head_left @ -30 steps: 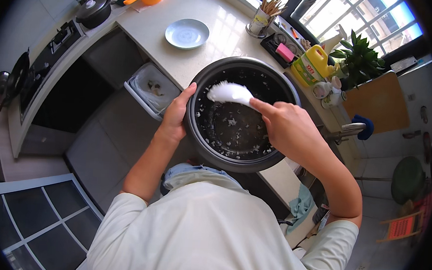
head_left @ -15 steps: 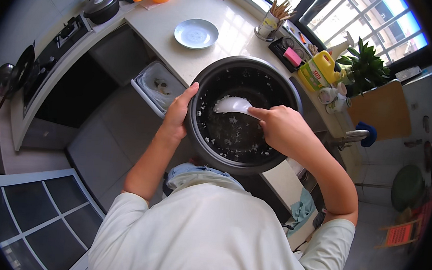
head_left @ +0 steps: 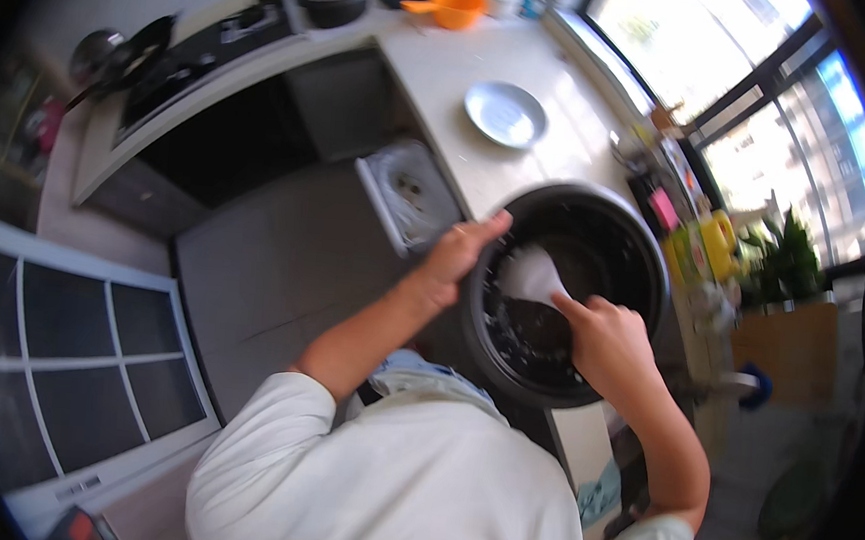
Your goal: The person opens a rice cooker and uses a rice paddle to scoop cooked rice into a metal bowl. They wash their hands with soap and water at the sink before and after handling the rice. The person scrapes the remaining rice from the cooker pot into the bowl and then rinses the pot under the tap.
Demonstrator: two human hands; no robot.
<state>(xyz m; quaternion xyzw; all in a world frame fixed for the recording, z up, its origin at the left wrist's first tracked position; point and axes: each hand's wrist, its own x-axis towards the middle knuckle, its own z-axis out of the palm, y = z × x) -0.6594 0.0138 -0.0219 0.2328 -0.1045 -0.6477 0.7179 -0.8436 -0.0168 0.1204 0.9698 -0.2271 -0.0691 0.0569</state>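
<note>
A dark, round cooking pot (head_left: 611, 232), which looks like the inner pot of a rice cooker, is tilted in front of me with its open mouth towards me. White bits like rice grains stick to its inside, mostly at the left and bottom. My left hand (head_left: 456, 259) grips the pot's left rim, thumb over the edge. Inside the pot is a white rice paddle (head_left: 532, 275), its blade near the left wall. My right hand (head_left: 610, 341) is closed round the paddle's handle, index finger stretched along it. Motion blurs the picture somewhat.
A pale plate (head_left: 507, 115) lies on the counter (head_left: 431, 69) beyond the pot. Below the counter edge hangs a lined bin (head_left: 382, 206) with scraps. A yellow jug (head_left: 720, 247) and a plant (head_left: 786, 257) stand right; an orange ladle (head_left: 458, 9) and lidded pot (head_left: 333, 0) are far off.
The view has turned, so pot and hands appear farther right and lower in the picture. Inside the pot, the paddle's blade has shifted towards the left wall. Both hands keep their holds.
</note>
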